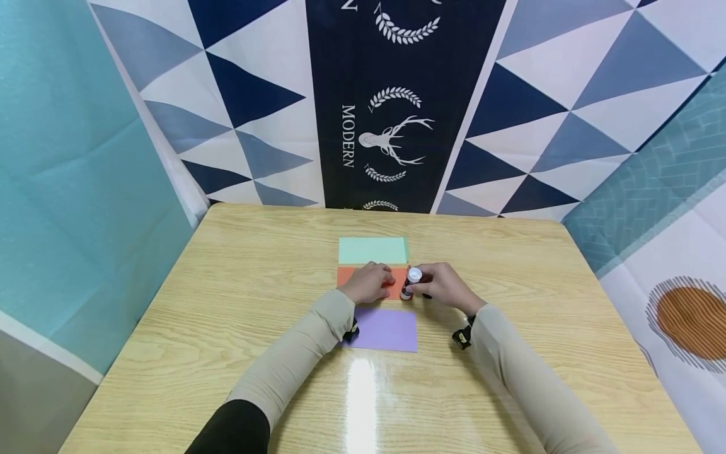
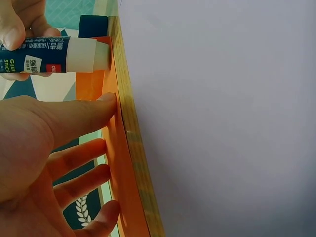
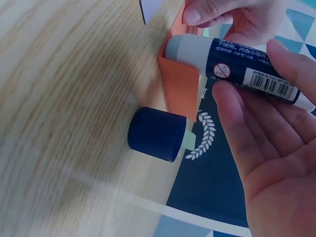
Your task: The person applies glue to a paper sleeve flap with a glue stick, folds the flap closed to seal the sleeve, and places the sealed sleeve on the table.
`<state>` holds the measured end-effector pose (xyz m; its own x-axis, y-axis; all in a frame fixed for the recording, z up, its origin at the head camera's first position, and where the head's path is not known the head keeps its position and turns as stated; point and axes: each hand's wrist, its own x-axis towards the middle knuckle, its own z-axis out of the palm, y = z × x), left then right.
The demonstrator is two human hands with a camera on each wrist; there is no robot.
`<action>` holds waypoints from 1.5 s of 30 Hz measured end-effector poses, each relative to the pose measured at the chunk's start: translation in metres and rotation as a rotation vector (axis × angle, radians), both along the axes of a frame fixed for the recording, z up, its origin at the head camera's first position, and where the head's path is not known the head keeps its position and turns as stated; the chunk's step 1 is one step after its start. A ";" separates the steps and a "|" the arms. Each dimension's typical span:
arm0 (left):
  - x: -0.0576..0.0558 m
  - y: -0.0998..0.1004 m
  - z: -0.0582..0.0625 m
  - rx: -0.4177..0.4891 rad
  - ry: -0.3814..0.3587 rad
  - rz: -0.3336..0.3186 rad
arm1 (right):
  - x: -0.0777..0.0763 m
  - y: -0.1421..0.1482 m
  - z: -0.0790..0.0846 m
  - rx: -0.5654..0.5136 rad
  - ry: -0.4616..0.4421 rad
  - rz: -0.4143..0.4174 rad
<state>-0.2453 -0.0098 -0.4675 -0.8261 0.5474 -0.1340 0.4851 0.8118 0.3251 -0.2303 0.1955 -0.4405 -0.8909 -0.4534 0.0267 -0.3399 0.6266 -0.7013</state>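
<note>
My right hand (image 1: 448, 287) pinches a dark blue glue stick (image 3: 247, 71) between thumb and fingers, its white end pointing down. The stick's tip sits right at the right end of an orange sheet of paper (image 1: 345, 276), where a flap (image 3: 181, 91) of it stands raised. My left hand (image 1: 367, 282) rests on the same orange sheet, thumb and fingertips (image 2: 106, 106) spread and touching it. The dark blue glue cap (image 3: 157, 133) stands on the table close to the orange flap, below the right hand.
A purple sheet (image 1: 386, 329) lies nearer me, partly under the left wrist. A light green sheet (image 1: 371, 250) lies just beyond the orange one. All are on a wood-grain table (image 1: 249, 271), with a patterned cloth (image 1: 272, 145) hanging behind it.
</note>
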 end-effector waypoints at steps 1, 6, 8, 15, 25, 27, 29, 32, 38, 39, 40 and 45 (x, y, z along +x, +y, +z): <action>0.000 0.000 0.000 0.001 -0.001 0.000 | 0.000 0.000 0.000 -0.001 0.001 0.010; -0.001 0.000 -0.001 -0.002 0.004 -0.002 | -0.002 0.000 0.001 -0.006 -0.005 0.018; -0.001 0.001 -0.001 -0.004 0.009 -0.003 | -0.003 -0.001 0.000 -0.007 -0.007 0.008; -0.003 0.001 -0.002 -0.005 0.024 -0.010 | -0.009 -0.005 -0.001 -0.006 0.016 -0.050; -0.005 0.002 -0.004 0.000 0.018 -0.013 | -0.019 -0.007 -0.007 0.008 0.063 -0.126; -0.005 0.002 -0.004 0.005 0.025 -0.016 | -0.021 -0.008 -0.008 0.013 0.072 -0.138; -0.005 0.002 -0.004 0.012 0.030 -0.014 | -0.022 -0.009 -0.008 0.012 0.081 -0.141; -0.004 0.002 -0.004 0.011 0.028 -0.013 | -0.023 -0.010 -0.007 0.008 0.094 -0.139; -0.004 0.002 -0.004 0.005 0.026 -0.024 | -0.026 -0.012 -0.011 -0.001 0.134 -0.154; -0.004 0.002 -0.004 0.007 0.027 -0.023 | -0.026 -0.013 -0.012 -0.005 0.142 -0.157; -0.004 0.002 -0.005 0.007 0.028 -0.021 | -0.027 -0.013 -0.013 -0.009 0.148 -0.159; -0.004 0.000 -0.006 0.005 0.028 -0.016 | -0.029 -0.017 -0.016 -0.023 0.162 -0.168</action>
